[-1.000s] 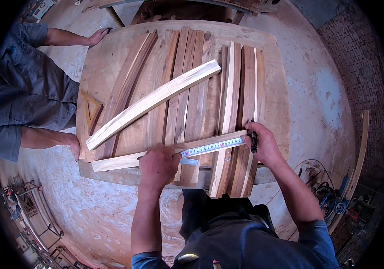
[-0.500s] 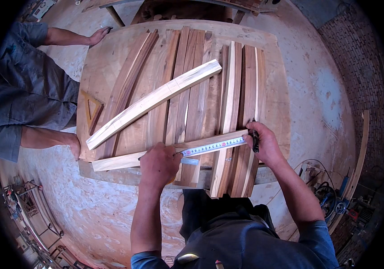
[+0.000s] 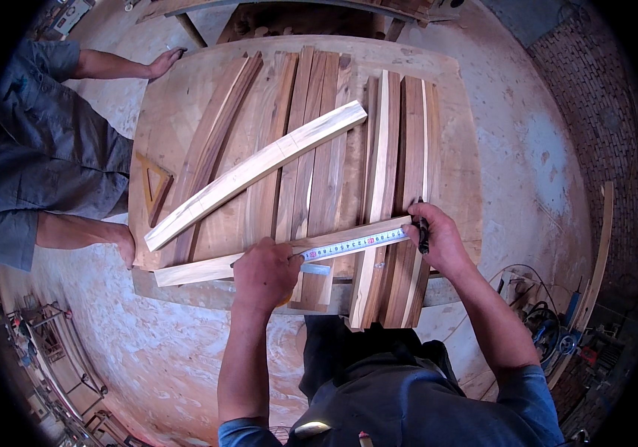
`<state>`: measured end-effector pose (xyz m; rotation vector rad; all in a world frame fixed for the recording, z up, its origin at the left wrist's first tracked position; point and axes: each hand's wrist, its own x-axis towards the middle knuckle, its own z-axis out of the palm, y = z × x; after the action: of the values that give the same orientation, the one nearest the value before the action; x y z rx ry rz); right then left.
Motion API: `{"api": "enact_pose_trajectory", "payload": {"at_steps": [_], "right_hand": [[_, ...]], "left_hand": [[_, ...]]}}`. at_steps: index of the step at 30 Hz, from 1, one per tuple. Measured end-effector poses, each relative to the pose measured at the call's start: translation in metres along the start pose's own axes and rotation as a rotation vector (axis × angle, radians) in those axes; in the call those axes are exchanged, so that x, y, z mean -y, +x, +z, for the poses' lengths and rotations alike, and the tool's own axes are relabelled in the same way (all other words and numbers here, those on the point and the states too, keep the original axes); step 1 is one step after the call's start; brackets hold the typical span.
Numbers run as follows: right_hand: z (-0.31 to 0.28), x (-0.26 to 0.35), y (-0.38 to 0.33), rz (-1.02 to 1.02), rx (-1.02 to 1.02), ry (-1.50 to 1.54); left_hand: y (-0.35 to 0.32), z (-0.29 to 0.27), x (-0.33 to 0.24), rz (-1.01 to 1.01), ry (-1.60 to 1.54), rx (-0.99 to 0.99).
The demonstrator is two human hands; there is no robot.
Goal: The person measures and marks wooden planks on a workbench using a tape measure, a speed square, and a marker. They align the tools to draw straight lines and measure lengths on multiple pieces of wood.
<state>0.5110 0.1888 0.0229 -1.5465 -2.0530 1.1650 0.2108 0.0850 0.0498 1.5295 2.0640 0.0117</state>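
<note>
My left hand (image 3: pixel 265 274) is closed around a tape measure, whose yellow case (image 3: pixel 285 299) peeks out under the palm. The drawn-out tape blade (image 3: pixel 352 243) runs along a pale wooden strip (image 3: pixel 200 270) lying slantwise over other boards. At the strip's right end, my right hand (image 3: pixel 438 237) is closed, fingertips at the blade's end, with a slim black pen-like object (image 3: pixel 423 237) in its grip. The blade's tip is hidden by these fingers. Farther off, a thicker pale wooden bar (image 3: pixel 259 173) with faint cross lines rests diagonally on the boards.
Several brown boards (image 3: pixel 326 134) lie lengthwise on the wooden table (image 3: pixel 449 112), some overhanging its near edge. A yellow triangular square (image 3: pixel 156 186) sits at the left edge, where another person (image 3: pixel 58 149) leans both hands. Tools and cables (image 3: pixel 550 335) lie at the right.
Both my hands and the tape hold nearly the same place. The view has shifted very slightly; nothing is taken up or let go.
</note>
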Motion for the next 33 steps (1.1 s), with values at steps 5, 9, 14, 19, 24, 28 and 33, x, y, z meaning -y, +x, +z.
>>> {"api": "enact_pose_trajectory", "payload": {"at_steps": [5,9,14,19,24,28,33], "right_hand": [[-0.0007,-0.001,0.0009,0.05,0.016,0.005],[0.0022,-0.0046,0.0006,0.011,0.001,0.024],[0.0017,-0.0055,0.001,0.014,0.011,0.012],[0.0002,-0.0043,0.0016,0.006,0.017,0.003],[0.0006,-0.0029,0.0013,0.01,0.014,0.01],[-0.0006,-0.0005,0.0012,0.008,0.017,0.001],[-0.001,0.0,0.0013,0.014,0.012,0.001]], "left_hand": [[0.0001,0.0002,0.0009,-0.002,-0.021,-0.008],[-0.0005,0.0007,0.0016,0.002,-0.029,-0.02],[0.0008,-0.0031,-0.0009,-0.014,0.003,0.044],[0.002,-0.004,-0.0017,-0.03,0.013,0.072],[0.0018,0.0016,0.0029,0.007,-0.008,0.001],[0.0025,-0.0002,0.002,-0.001,-0.009,0.029],[0.0031,-0.0041,-0.0028,-0.027,-0.006,0.058]]}}
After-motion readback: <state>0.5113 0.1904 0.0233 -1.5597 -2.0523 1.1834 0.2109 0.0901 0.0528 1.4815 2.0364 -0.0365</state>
